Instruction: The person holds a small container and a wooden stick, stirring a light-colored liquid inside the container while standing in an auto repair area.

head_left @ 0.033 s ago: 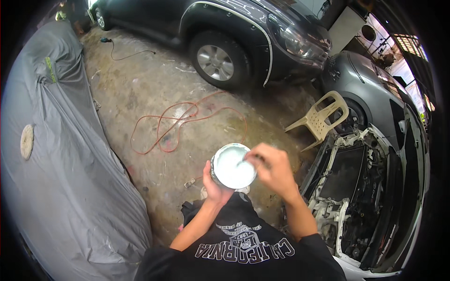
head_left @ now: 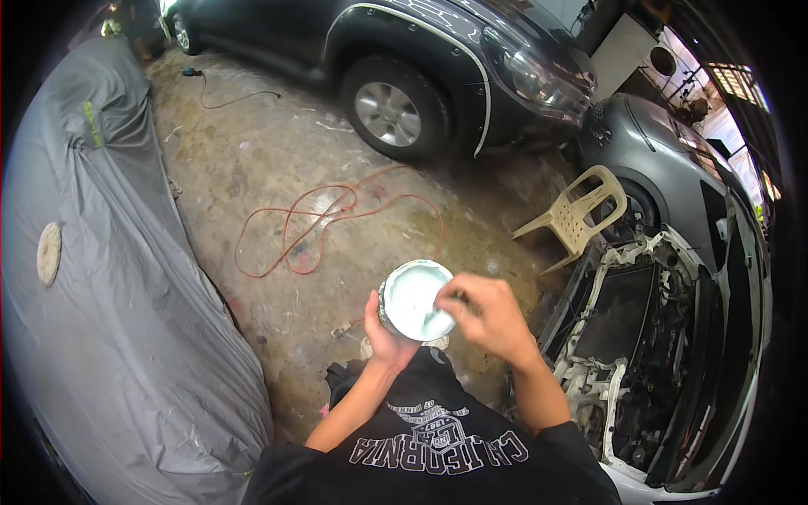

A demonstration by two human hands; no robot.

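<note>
A round can (head_left: pixel 385 318) with a smeared rim holds thick pale mint-white paste (head_left: pixel 410 296) and is tipped so that I see into it. My left hand (head_left: pixel 387 335) is wrapped round its left and lower side, thumb up along the wall. Over the right part of the opening, my right hand (head_left: pixel 490 316) is closed in a pinch. It grips a short thin stirrer (head_left: pixel 434 321) that dips into the paste near the lower rim. Most of the stirrer is hidden by my fingers and the paste, so its exact kind is unclear.
An orange cord (head_left: pixel 324 215) lies looped on the stained concrete floor (head_left: pixel 219 160). To the left is a vehicle under a grey cover (head_left: pixel 126 278) with a round pad (head_left: pixel 49 255) on it. A dark vehicle (head_left: pixel 404 42), beige plastic chair (head_left: pixel 581 210) and open engine bay (head_left: pixel 623 337) stand ahead and right.
My right hand has shifted slightly down and left over the can, and the stirrer's tip has moved toward the lower rim. My left hand keeps its hold.
</note>
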